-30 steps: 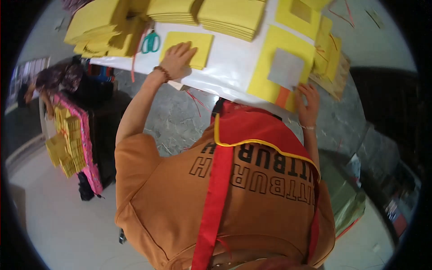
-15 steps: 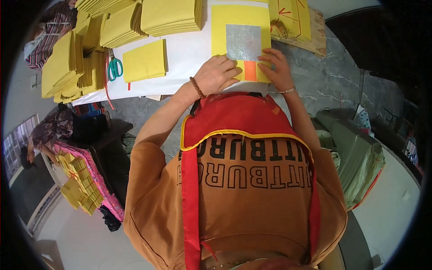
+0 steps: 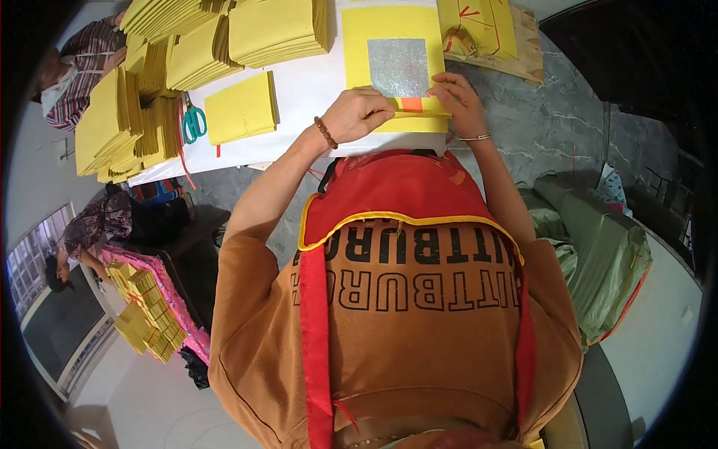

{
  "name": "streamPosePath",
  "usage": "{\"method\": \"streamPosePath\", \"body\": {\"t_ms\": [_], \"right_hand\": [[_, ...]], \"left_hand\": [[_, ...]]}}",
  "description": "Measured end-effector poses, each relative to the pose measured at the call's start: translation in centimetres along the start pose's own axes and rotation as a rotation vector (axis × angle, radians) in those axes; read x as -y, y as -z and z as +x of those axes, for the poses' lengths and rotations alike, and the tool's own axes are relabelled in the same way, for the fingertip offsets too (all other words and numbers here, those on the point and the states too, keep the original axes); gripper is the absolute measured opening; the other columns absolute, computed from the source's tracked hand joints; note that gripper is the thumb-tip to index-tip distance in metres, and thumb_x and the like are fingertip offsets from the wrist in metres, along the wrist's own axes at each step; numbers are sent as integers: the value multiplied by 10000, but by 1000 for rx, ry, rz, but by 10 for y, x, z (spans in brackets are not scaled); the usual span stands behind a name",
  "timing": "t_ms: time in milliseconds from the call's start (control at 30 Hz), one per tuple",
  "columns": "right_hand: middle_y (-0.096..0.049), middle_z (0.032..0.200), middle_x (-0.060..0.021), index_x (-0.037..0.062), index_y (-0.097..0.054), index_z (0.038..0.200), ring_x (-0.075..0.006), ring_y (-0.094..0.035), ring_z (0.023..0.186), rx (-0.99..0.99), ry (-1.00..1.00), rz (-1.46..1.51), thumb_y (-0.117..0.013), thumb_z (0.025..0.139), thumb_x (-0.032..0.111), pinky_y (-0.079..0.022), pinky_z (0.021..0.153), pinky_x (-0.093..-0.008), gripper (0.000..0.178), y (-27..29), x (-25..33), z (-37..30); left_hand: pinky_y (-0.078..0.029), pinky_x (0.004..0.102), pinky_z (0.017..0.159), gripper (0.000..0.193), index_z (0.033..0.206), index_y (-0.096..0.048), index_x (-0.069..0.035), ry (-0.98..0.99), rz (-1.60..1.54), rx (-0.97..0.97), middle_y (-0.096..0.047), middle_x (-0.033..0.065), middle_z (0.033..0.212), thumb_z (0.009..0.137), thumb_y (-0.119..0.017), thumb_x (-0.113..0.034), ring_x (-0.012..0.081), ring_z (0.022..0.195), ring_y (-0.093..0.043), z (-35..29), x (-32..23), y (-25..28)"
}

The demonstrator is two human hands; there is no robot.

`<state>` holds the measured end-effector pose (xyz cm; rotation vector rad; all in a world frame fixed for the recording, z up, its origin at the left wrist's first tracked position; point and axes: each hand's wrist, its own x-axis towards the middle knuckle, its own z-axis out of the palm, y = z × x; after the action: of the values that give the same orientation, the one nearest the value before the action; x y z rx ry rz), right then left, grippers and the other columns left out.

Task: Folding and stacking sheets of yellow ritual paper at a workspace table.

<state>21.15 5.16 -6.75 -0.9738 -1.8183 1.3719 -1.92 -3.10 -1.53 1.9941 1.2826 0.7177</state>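
Observation:
In front of me lies a yellow paper sheet (image 3: 356,52) with a silver foil square (image 3: 399,67) and an orange strip (image 3: 411,105). Its near edge is turned up over part of the strip, and more yellow paper shows underneath. At the left end of this fold, my left hand (image 3: 357,116) pinches the edge between thumb and bent fingers. My right hand (image 3: 458,103) grips the sheet's right edge with curled fingers beside the foil's lower corner. A folded yellow packet (image 3: 241,108) and green-handled scissors (image 3: 194,123) lie further left on the white table (image 3: 299,97).
Stacks of folded yellow paper (image 3: 277,30) fill the table's far left. Beyond the right end, yellow bundles with red marks (image 3: 486,30) sit on a wooden board (image 3: 531,45). One person (image 3: 90,63) is at far left, another (image 3: 93,224) beside a pink-covered table (image 3: 176,303).
The near edge of the yellow sheet has come up and now covers the lower part of the orange strip. My left hand has closed into a pinch on the fold.

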Motion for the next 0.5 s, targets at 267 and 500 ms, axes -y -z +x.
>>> {"method": "streamPosePath", "body": {"t_ms": [267,500], "right_hand": [[-561,1063,-77,37,-688,889,-193,-515,1022,24,-32,64,-521,879,203,-382,903,-290,236,2,-2,2],[-539,1153,-93,77,-686,910,-236,-463,1121,110,16,148,-545,862,208,-342,974,-340,198,14,-9,5]], "left_hand": [[-472,296,637,114,809,-655,-11,213,-143,86,-640,90,755,771,-598,-102,187,703,-605,6,0,5],[-450,304,563,129,781,-660,-34,255,-189,74,-636,84,686,750,-597,-142,181,606,-591,11,3,5]]}}
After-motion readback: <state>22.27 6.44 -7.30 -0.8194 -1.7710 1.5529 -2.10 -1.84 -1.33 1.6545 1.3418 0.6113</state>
